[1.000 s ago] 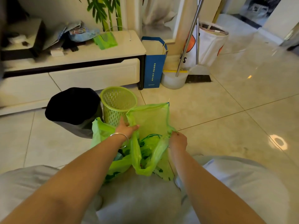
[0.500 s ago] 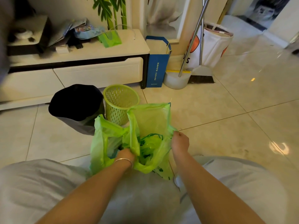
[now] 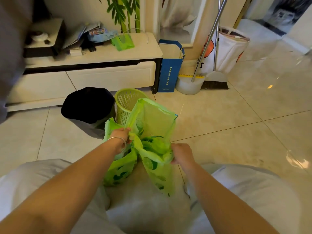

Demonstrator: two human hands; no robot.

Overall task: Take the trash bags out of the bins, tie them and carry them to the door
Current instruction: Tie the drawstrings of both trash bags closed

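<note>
Gripping opposite mouth edges of translucent green plastic trash bag [image 3: 152, 132]: left hand [image 3: 120, 135] far-left, right hand [image 3: 181, 153] near-right; bag mouth slack between, untied.

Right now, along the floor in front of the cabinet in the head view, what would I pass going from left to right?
Black-lined bin → green mesh basket → blue paper bag → white bucket → broom head, with a white tote bag behind it.
</note>
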